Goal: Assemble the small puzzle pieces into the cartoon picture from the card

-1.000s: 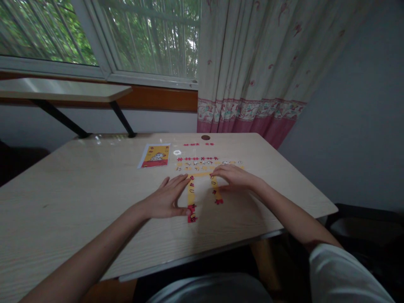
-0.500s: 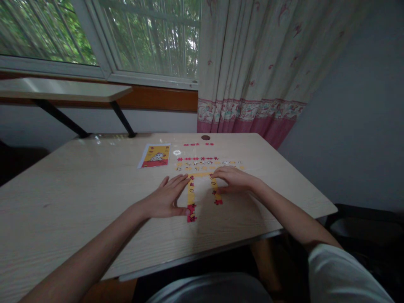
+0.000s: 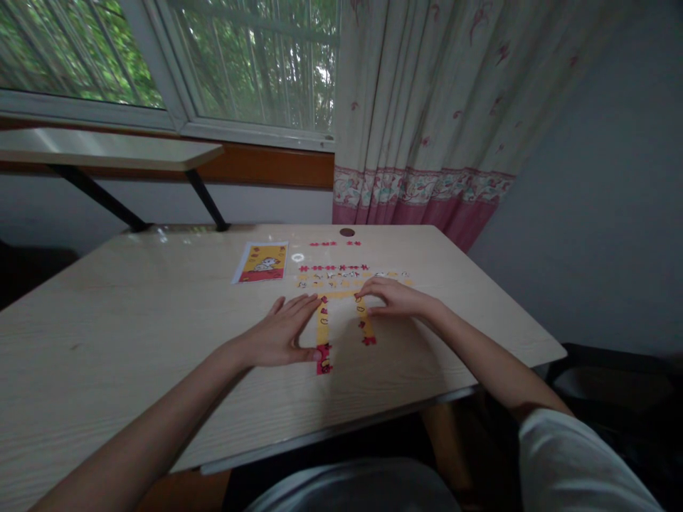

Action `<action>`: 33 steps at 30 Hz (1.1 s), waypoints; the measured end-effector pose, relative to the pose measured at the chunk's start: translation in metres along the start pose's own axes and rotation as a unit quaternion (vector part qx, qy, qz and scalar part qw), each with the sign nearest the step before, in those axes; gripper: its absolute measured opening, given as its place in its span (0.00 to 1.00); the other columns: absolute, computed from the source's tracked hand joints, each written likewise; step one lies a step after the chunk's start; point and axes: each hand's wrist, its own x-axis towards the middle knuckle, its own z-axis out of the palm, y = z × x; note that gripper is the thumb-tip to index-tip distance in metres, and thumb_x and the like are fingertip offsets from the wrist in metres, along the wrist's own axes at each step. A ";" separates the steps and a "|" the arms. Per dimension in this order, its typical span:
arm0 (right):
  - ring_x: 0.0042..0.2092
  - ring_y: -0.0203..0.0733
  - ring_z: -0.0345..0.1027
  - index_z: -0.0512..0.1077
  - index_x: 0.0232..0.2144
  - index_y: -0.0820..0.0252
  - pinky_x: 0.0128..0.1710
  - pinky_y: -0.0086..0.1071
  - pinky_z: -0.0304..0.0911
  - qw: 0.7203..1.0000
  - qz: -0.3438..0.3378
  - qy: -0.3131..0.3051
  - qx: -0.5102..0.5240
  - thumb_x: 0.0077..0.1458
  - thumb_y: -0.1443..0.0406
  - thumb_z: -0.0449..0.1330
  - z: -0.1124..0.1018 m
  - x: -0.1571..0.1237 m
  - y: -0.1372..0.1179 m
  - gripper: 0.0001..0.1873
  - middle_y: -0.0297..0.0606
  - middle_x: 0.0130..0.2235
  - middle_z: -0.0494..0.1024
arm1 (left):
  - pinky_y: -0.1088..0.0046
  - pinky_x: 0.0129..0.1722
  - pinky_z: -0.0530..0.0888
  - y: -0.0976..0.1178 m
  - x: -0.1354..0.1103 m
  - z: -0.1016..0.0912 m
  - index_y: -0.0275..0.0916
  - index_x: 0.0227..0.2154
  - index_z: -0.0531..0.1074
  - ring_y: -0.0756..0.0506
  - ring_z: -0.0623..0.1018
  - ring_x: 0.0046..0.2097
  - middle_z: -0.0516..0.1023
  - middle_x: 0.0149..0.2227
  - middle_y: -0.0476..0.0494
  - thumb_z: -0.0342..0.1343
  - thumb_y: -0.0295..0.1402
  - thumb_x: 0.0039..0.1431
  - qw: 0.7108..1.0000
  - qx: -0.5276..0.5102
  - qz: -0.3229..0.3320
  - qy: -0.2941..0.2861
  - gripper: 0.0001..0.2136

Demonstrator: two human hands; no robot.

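Note:
Joined jigsaw pieces form a U-shaped border, its yellow and red left strip [image 3: 323,333] running toward me and its shorter right strip [image 3: 363,323] opposite. A yellow top row [image 3: 340,294] links them. My left hand [image 3: 280,333] lies open along the left strip, fingertips at the upper corner and thumb on the red lower end. At the upper right corner, my right hand [image 3: 395,297] rests its fingertips on the right strip, thumb apart from the fingers. No piece shows lifted in either hand.
Loose yellow and white pieces [image 3: 346,276] lie in rows beyond the border, with red pieces [image 3: 334,268] behind them and more red pieces [image 3: 326,244] farther back. A picture card [image 3: 263,264] lies at the left. A raised shelf [image 3: 107,151] stands at the back left.
My right thumb has moved up, closer to the right hand's fingers, showing more of the right strip. My left hand has stayed in place.

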 end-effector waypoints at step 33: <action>0.41 0.41 0.70 0.75 0.39 0.66 0.44 0.30 0.61 0.935 0.326 0.110 -0.087 0.52 0.68 0.58 -0.012 0.113 0.123 0.12 0.47 0.41 0.78 | 0.37 0.56 0.49 0.004 0.000 -0.006 0.39 0.63 0.44 0.29 0.53 0.63 0.50 0.64 0.30 0.47 0.60 0.50 1.000 0.004 -0.009 -0.005 0.43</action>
